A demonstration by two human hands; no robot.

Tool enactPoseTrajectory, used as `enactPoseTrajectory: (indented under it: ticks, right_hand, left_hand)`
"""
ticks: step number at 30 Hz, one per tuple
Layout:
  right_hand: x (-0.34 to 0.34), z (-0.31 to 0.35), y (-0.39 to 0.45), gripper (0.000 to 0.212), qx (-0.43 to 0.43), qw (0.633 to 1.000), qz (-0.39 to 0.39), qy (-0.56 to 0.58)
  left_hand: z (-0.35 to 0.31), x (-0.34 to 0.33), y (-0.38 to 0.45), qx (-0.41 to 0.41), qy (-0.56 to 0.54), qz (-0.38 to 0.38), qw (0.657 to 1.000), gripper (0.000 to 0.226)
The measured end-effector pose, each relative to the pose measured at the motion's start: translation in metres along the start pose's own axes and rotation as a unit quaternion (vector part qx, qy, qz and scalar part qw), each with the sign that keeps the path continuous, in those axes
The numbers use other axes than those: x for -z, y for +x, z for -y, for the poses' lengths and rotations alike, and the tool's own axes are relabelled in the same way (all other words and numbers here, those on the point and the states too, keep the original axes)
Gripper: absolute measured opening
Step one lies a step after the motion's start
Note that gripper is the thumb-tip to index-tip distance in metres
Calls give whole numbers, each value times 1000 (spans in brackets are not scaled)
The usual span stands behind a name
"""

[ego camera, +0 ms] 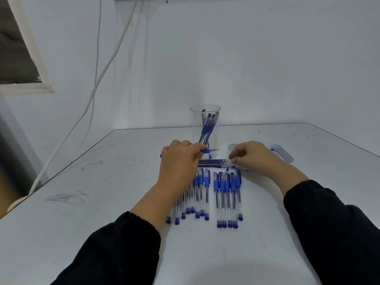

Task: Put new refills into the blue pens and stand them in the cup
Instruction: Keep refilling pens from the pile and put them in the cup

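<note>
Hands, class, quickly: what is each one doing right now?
Left hand: grips a blue pen, tip pointing right.
Right hand: fingers curled at the refills; whether it pinches one cannot be told.

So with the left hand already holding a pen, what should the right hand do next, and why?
Probably pinch one loose refill: the right hand curls at their tips, apparently holding nothing, while the left hand grips a pen, tip towards it.

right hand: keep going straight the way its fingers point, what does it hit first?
The right hand points left along the table; first in line look to be the tips of the loose refills lying just ahead, then the left hand. Depth is uncertain.
</note>
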State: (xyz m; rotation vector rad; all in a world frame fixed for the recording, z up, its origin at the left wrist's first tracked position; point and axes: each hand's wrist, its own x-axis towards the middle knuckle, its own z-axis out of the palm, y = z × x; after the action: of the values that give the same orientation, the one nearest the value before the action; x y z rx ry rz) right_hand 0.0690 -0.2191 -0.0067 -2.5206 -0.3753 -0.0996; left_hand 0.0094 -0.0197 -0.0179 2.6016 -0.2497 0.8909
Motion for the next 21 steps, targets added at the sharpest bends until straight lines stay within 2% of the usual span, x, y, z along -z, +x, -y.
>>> enactPoseTrajectory:
  ticks: [13, 21]
  right_hand:
    - [0, -1, 1, 11, 12, 1000, 3, -7]
    - [-3, 5, 0, 12, 49, 992, -19, -113]
  left_hand:
    - [-2, 1, 0, 5, 10, 12, 1000, 30]
    - [-3, 1, 0, 2, 18, 17, 1000, 30]
